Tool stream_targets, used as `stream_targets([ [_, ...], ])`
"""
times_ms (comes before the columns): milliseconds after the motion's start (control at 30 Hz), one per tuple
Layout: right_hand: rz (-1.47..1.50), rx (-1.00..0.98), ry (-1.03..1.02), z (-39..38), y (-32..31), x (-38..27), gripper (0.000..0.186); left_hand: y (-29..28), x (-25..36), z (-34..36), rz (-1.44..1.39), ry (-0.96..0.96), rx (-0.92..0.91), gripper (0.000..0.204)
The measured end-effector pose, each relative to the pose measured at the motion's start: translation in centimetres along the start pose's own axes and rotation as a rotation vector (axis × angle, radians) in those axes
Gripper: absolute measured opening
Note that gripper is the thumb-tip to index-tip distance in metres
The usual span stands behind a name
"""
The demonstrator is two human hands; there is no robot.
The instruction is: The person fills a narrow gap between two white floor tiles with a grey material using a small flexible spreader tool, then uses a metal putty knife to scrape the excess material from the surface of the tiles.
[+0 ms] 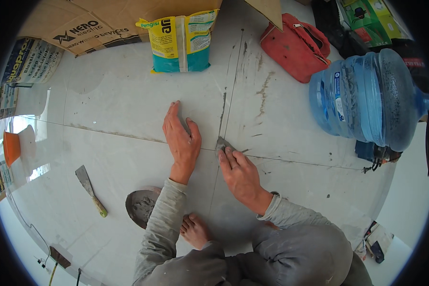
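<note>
My left hand (182, 145) rests on the pale floor tiles (124, 100) with its fingers stretched out and nothing in it. To its right, my right hand (241, 177) pinches a small grey flat piece (221, 142), smeared with grout and mostly covered by the fingers. Its tip touches the spot where two tile joints cross. Dark grout lines the joint running away from there, with smears on the tile beside it. A bowl of grey grout (142, 206) sits by my left forearm, which partly hides it. Farther left lies a putty knife (91, 190) with a greenish handle.
Ahead stands a yellow and teal bag (181, 43) before a cardboard box (90, 24). A red pouch (295, 47) and a large blue water jug (367, 97) lying on its side are at the right. An orange container (11, 148) stands far left. My bare foot (194, 231) is beside the bowl.
</note>
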State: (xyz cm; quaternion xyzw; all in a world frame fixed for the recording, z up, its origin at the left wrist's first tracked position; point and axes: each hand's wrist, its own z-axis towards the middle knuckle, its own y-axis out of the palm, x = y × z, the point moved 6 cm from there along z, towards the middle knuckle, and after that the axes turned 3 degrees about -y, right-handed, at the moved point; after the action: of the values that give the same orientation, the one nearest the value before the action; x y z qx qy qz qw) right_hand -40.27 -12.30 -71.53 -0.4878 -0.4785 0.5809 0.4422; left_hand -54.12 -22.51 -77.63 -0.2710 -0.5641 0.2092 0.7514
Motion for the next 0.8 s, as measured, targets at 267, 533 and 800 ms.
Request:
stream_targets([
  [267,0.390,0.258,0.233,6.4,-4.4,10.3,0.038,-0.7,-0.7,0.1,-0.069,-0.052,0.023,0.046],
  [533,0.267,0.142,0.056,5.1,-0.3,5.3,0.037,-0.7,-0.9,0.1,-0.077,-0.053,0.022,0.045],
  [800,0.266,-0.061,-0.024,-5.1,0.1,-2.7,0.046,-0.1,-0.9,-0.2,-0.100,-0.073,0.012,0.045],
])
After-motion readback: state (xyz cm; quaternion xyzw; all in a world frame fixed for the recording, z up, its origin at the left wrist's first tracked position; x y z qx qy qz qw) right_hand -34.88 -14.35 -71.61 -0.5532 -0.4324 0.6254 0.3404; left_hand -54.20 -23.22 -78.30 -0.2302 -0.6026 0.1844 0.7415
